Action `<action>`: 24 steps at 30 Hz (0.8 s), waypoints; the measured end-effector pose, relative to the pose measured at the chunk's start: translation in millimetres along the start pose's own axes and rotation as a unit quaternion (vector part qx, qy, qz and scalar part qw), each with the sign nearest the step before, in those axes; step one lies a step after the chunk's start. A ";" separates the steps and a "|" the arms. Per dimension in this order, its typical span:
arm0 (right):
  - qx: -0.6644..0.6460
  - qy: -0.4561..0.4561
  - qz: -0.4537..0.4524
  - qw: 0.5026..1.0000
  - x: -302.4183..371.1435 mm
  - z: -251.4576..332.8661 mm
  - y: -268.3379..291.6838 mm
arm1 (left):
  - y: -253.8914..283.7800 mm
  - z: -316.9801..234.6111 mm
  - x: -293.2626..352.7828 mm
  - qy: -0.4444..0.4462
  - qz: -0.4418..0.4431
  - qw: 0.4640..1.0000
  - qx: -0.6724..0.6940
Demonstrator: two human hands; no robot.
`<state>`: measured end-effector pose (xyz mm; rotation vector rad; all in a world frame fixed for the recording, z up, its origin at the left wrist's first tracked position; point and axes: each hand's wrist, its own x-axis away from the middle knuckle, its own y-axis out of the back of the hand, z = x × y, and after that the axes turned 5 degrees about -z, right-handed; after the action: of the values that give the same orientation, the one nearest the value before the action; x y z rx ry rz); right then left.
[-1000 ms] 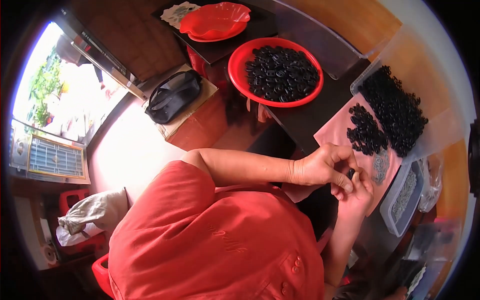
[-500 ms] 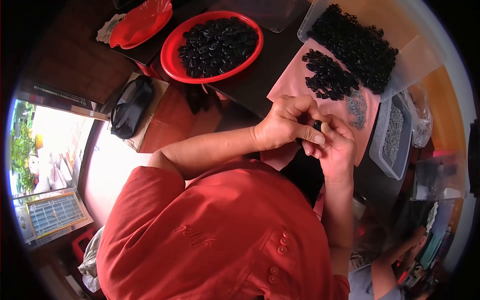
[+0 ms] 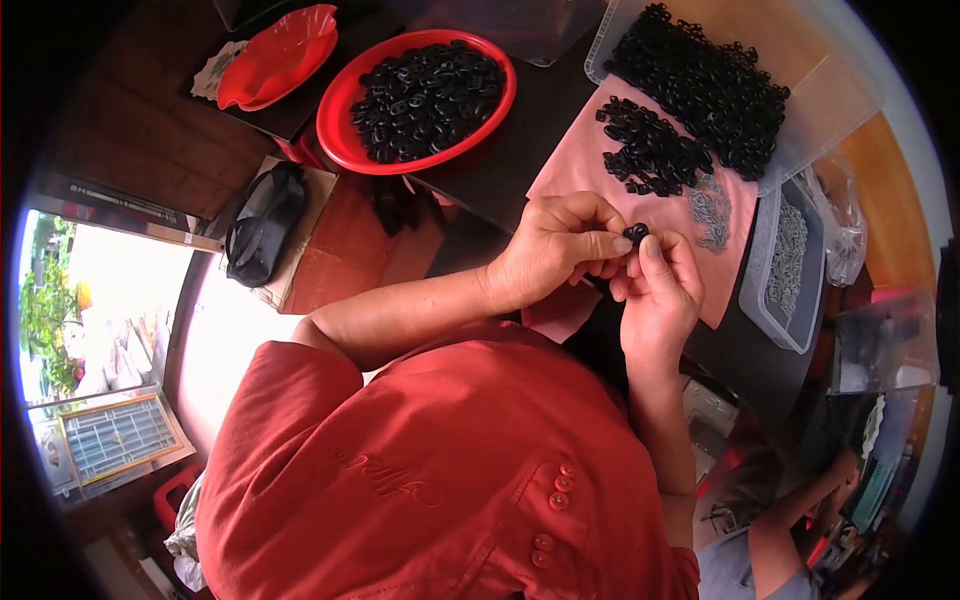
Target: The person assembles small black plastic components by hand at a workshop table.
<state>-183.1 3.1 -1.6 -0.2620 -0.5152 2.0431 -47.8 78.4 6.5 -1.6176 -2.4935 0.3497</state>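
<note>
The left hand (image 3: 555,250) is pinching a small black piece (image 3: 636,233) between thumb and fingertips, and the right hand (image 3: 662,300) is pinching it from the other side, so the piece is sitting between the two hands, thumbs nearly meeting. Just beyond the grip, a pink cloth (image 3: 570,165) is lying on the table, carrying a loose black pile (image 3: 655,150) and, nearer the right hand, some thin metal bits (image 3: 711,215). Past the pile, a clear box (image 3: 830,105) is holding more black pieces (image 3: 700,90). Right of the grip, a grey tray (image 3: 758,275) is holding similar metal bits. Farther off, left and beyond the grip, a red bowl (image 3: 340,120) is brimming with black pieces.
</note>
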 end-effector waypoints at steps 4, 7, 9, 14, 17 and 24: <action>0.106 0.051 -0.008 0.993 2.5 0.5 -2.2 | 4.5 -2.7 -0.6 -0.002 0.008 1.000 -0.012; 0.161 0.080 0.004 0.984 -1.7 4.8 2.3 | -0.3 -3.1 -2.8 0.008 0.012 1.000 -0.015; 0.152 0.075 0.003 0.986 -4.3 1.0 8.9 | -2.6 0.3 -5.5 -0.001 0.015 0.999 -0.030; 0.148 0.063 -0.004 0.987 0.7 8.6 2.9 | -12.2 -14.6 -3.6 -0.004 -0.011 0.982 -0.189; 0.132 0.161 -0.008 0.978 -10.6 -6.7 12.9 | -14.6 -4.7 -15.1 -0.054 0.001 0.982 -0.183; 0.031 0.197 -0.005 0.980 -11.6 -12.2 19.8 | -18.3 12.5 -23.4 -0.069 0.040 0.991 -0.105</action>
<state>-187.9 -12.5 -21.8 -0.6102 -0.2057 1.9270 -57.4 48.5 -0.4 -1.8341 -2.6515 0.2196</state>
